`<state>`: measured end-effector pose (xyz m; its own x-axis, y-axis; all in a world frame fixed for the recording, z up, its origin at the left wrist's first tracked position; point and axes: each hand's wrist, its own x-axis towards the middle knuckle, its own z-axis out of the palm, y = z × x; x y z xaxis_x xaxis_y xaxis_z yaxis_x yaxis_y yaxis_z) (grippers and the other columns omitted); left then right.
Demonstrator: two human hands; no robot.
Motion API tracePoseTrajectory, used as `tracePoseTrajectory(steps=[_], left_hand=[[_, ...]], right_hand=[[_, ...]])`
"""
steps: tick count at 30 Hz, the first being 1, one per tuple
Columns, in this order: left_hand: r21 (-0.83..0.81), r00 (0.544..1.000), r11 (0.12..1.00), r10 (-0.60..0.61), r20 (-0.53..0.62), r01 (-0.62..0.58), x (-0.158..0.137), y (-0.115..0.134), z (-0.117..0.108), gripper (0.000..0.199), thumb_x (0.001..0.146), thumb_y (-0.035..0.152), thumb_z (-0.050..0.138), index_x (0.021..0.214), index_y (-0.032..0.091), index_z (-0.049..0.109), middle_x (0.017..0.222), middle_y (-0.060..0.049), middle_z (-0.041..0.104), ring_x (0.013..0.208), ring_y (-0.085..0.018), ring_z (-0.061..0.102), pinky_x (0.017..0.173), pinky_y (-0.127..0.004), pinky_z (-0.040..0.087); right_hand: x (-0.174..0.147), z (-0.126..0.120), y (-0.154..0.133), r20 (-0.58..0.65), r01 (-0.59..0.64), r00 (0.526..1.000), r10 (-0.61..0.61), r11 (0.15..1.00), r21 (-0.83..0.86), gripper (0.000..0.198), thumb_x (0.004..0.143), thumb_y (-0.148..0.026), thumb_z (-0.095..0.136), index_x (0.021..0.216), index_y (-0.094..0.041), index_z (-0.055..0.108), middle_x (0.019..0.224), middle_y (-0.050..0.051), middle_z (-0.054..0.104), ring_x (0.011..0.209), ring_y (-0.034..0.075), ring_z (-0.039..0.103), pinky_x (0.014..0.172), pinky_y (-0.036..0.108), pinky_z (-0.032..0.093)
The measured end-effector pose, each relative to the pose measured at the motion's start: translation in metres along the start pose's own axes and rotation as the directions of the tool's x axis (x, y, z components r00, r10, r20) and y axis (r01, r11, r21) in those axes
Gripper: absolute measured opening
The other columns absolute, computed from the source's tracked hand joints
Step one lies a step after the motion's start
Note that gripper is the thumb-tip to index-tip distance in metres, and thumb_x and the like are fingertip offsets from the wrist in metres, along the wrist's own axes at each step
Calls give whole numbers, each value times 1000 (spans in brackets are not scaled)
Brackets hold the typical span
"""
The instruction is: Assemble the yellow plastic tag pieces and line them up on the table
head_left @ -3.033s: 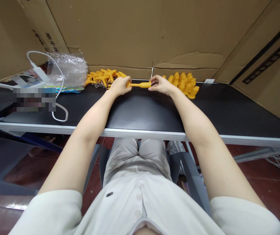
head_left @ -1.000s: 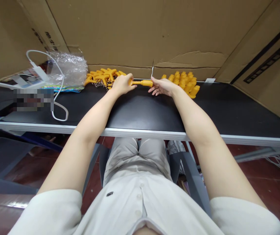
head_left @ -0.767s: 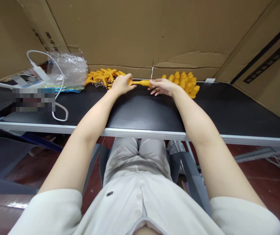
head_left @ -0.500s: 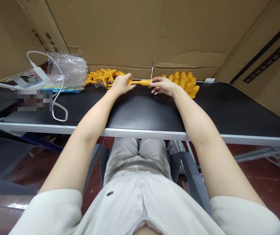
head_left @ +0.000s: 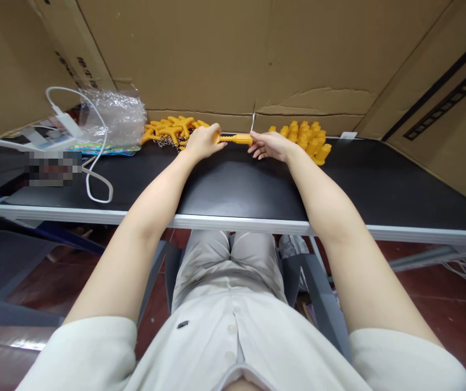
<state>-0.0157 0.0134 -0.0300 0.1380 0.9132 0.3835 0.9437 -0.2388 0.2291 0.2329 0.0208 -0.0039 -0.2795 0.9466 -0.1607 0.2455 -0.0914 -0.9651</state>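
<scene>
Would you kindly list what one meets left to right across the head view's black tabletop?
Crumpled clear plastic bag, yellow branched pieces, left hand, slim yellow ribbed piece, right hand, yellow cylindrical pieces, white card.

Head-worn view, facing forward, angled down

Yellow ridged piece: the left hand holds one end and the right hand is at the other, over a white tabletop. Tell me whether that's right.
Not quite: the tabletop is black, as the head view shows. The left hand does hold one end of the yellow ridged piece, with the right hand at the other.
</scene>
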Motion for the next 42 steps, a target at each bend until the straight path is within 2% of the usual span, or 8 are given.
tracePoseTrajectory(steps=[13, 22, 27, 30, 33, 36, 39, 42], left_hand=[[11, 1000, 1000, -2, 10, 2, -1, 2, -3, 46, 100, 39, 75, 141, 20, 70, 121, -14, 77, 127, -37, 71, 112, -44, 54], [0, 1000, 1000, 0, 14, 0, -1, 0, -3, 47, 98, 39, 76, 142, 22, 69, 122, -14, 78, 129, -39, 72, 112, -45, 54], [-7, 999, 999, 49, -4, -49, 1, -5, 1, 50, 97, 39, 76, 143, 22, 69, 119, -13, 80, 127, -38, 73, 112, -45, 55], [-22, 997, 997, 75, 16, -74, -2, -5, 0, 58, 101, 37, 69, 157, 19, 63, 121, -15, 81, 128, -36, 74, 114, -45, 54], [-55, 997, 996, 76, 15, -75, -2, -8, 0, 66, 104, 33, 62, 168, 16, 54, 120, -15, 82, 125, -34, 75, 115, -45, 54], [-60, 997, 995, 77, 17, -76, 1, -14, 4, 65, 104, 29, 61, 167, 15, 55, 119, -14, 83, 122, -32, 76, 115, -44, 55], [-42, 995, 995, 97, 31, -95, 4, -18, 7, 59, 104, 27, 59, 161, 12, 62, 118, -16, 83, 120, -33, 77, 113, -45, 58], [-42, 993, 993, 115, 39, -113, 3, -17, 7, 55, 104, 27, 59, 157, 12, 66, 116, -16, 84, 117, -32, 77, 110, -43, 59]], right_hand=[[1, 1, -1, 9, -22, 1000, 22, 998, 55, 27, 118, -25, 56, 96, -16, 68, 78, 6, 79, 57, 12, 68, 58, 20, 53], [2, 5, 2, -22, 49, 999, -45, 983, 179, 27, 115, -17, 55, 92, -16, 69, 74, 5, 74, 62, 11, 67, 64, 18, 55], [8, 8, 4, -65, 47, 997, -33, 972, 230, 23, 113, -17, 58, 92, -18, 67, 75, 3, 72, 64, 11, 67, 74, 20, 59], [16, 8, 8, -129, 133, 986, -104, 961, 241, 14, 110, -12, 59, 99, -20, 63, 88, 1, 76, 76, 10, 74, 87, 20, 62], [25, 6, 17, -262, 298, 924, -279, 954, 37, 20, 102, -8, 69, 111, -23, 59, 115, 3, 80, 102, 12, 80, 102, 25, 61], [31, 2, 28, -256, 347, 836, -485, 830, -436, 35, 95, -6, 72, 124, -22, 63, 136, 9, 77, 131, 20, 75, 117, 34, 57], [31, 3, 36, -84, 248, 866, -494, 568, -785, 45, 98, -4, 62, 142, -16, 66, 149, 17, 74, 141, 30, 71, 125, 46, 54], [32, 7, 40, -8, 167, 910, -415, 383, -909, 45, 106, -14, 56, 149, -13, 67, 161, 22, 67, 150, 40, 64, 128, 62, 50]])
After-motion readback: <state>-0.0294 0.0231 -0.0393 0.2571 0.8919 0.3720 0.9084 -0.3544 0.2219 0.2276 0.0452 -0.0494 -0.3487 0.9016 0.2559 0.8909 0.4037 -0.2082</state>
